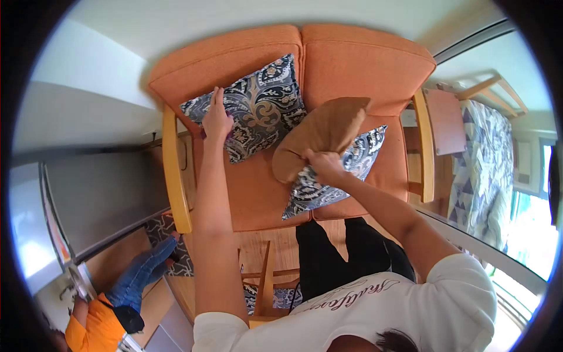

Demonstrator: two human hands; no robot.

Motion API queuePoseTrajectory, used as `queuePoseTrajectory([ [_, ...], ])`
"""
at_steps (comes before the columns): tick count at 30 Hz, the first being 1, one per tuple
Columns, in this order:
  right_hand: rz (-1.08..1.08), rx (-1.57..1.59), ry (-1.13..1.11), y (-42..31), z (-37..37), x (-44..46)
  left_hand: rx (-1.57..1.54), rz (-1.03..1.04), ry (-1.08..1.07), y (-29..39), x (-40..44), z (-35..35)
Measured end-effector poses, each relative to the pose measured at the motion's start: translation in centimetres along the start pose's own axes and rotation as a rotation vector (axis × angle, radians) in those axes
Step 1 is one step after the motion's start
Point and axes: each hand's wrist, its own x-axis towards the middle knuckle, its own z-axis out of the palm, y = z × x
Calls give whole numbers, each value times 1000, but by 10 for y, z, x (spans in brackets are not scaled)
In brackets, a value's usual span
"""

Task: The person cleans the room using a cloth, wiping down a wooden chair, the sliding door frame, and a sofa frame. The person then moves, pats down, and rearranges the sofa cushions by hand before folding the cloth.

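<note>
My left hand (217,122) lies against the left side of a dark blue-and-beige paisley cushion (264,108), its fingers stretched upward. A bit of purple shows beside the palm; I cannot make out what it is. That cushion leans on the left backrest of an orange two-seat sofa (363,64). With closed fingers, my right hand (326,168) grips the lower edge of a plain brown cushion (316,135), which is tilted. Behind and below it, a second paisley cushion (366,154) rests tilted on the right seat, partly covered by the brown one and my hand.
Wooden armrests (177,176) flank the sofa. At lower left is another person (97,320) in an orange top and jeans. A wooden chair part (267,276) stands close behind me. To the right are a patterned cover (484,164) and a bright window.
</note>
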Motion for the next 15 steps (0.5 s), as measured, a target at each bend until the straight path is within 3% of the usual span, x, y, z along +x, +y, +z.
queuePoseTrajectory([
  [3,148,-54,20,42,-54,-46,126,-74,-245,-14,37,13],
  [5,186,55,264,55,-122,-72,129,-99,-301,-32,33,33],
  [6,154,27,360,96,-135,-83,155,-130,-349,-35,29,40],
  [7,150,20,492,91,-172,-90,150,-152,-318,-33,19,42],
  [8,367,-53,455,81,-218,-97,151,-145,-331,-30,6,42],
  [9,178,-193,754,87,-237,-100,151,-195,-317,-25,-8,41],
  [11,272,-328,1008,40,-290,-110,93,-230,-223,-30,-46,35],
  [12,294,-311,1160,15,-301,-109,32,-215,-136,-33,-65,30],
  [15,337,-450,1241,23,-284,-116,-171,-352,-99,-33,-122,-6],
])
